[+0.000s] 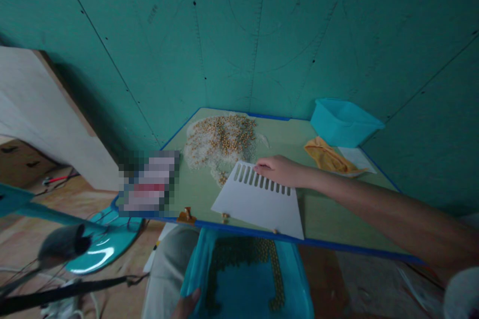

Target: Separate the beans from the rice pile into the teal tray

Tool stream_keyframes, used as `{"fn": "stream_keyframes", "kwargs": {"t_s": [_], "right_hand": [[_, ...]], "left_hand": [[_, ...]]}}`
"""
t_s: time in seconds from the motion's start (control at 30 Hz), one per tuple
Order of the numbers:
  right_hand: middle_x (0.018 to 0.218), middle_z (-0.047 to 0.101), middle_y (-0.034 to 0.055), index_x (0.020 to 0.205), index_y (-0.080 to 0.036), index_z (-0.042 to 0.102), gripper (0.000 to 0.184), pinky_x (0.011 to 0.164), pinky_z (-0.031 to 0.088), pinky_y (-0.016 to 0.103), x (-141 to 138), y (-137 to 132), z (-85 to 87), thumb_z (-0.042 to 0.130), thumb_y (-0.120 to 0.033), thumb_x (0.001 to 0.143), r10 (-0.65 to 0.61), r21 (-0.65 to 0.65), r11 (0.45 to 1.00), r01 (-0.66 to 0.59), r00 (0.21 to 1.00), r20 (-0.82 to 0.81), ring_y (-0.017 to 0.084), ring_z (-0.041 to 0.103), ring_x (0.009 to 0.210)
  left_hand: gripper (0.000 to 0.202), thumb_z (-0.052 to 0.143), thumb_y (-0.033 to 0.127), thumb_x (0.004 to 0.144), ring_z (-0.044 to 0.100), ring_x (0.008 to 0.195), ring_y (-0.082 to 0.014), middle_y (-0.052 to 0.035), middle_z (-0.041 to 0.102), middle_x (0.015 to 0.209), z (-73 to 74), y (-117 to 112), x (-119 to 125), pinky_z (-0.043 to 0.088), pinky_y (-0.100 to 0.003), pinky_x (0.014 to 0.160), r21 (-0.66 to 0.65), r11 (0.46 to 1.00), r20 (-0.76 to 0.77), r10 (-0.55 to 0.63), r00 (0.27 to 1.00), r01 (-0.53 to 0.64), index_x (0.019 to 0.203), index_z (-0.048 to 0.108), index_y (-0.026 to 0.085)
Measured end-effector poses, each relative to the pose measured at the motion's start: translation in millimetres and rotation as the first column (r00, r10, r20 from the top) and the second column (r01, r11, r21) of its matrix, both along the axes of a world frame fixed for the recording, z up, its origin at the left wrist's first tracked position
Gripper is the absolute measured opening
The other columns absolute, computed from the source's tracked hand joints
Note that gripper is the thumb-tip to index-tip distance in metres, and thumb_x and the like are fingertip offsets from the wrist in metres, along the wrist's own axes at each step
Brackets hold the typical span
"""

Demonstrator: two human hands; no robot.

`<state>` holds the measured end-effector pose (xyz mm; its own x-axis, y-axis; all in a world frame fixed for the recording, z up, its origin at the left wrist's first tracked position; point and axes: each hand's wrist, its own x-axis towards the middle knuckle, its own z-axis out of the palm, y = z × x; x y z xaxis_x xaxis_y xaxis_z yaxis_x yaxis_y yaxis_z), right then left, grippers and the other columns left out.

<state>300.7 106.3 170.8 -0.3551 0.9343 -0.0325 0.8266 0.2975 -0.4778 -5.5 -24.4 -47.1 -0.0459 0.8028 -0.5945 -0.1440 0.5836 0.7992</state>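
Note:
My right hand [275, 169] is closed on the slotted upper edge of a white plastic scraper [262, 207]. The scraper slants over the front edge of the board, above a blue plastic bin [304, 279]. At the lower left, my left hand [188, 304] grips the bin's left wall; most of it is cut off by the frame. Round tan beans [276, 279] line the inside edges of the bin. On the board lies a spread pile of similar beans [224, 132] mixed with white grains [200, 152]. A few loose beans [225, 216] sit by the front edge.
The pale green tabletop [198, 192] has a blue rim and a clip [186, 215] at front. A second blue bin [342, 122] and an orange cloth [331, 157] are at the right. A blurred-out item [151, 184] lies left. A green wall [239, 35] stands behind.

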Motion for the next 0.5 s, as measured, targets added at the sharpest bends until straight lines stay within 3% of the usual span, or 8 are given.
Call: {"fn": "stream_keyframes", "kwargs": {"t_s": [0.1, 0.37, 0.5], "right_hand": [[0.054, 0.048, -0.0015, 0.07, -0.016, 0.053, 0.031, 0.047, 0.024, 0.022, -0.7, -3.0, 0.7, 0.035, -0.037, 0.085, 0.021, -0.007, 1.0, -0.021, 1.0, 0.005, 0.009, 0.043, 0.051], [0.056, 0.049, -0.0009, 0.072, -0.016, 0.054, 0.032, 0.048, 0.025, 0.022, -2.6, -8.5, -1.9, 0.034, -0.038, 0.084, 0.028, -0.021, 0.999, -0.028, 1.0, -0.01, 0.01, 0.045, 0.053], [0.056, 0.049, -0.0008, 0.073, -0.016, 0.054, 0.032, 0.048, 0.024, 0.022, -4.7, -11.2, -0.2, 0.034, -0.038, 0.085, 0.041, -0.023, 0.999, -0.042, 0.999, -0.005, 0.01, 0.044, 0.053]], "left_hand": [[0.026, 0.055, 0.044, 0.074, 0.061, 0.065, -0.0217, 0.003, 0.061, 0.054, -5.2, 3.2, -6.0, 0.046, -0.043, 0.071, -0.011, 1.0, -0.027, -0.011, 1.0, 0.01, 0.065, 0.062, 0.021], [0.027, 0.051, 0.042, 0.078, 0.061, 0.072, -0.02, 0.0009, 0.065, 0.07, -8.6, 9.0, -3.8, 0.046, -0.04, 0.071, -0.036, 0.999, -0.022, 0.026, 0.999, -0.027, 0.071, 0.062, 0.018], [0.025, 0.056, 0.043, 0.074, 0.063, 0.071, -0.0219, 0.0011, 0.066, 0.063, 5.1, 14.4, 3.4, 0.047, -0.043, 0.072, -0.071, 0.997, 0.024, 0.025, 0.999, -0.023, 0.069, 0.063, 0.018]]}}
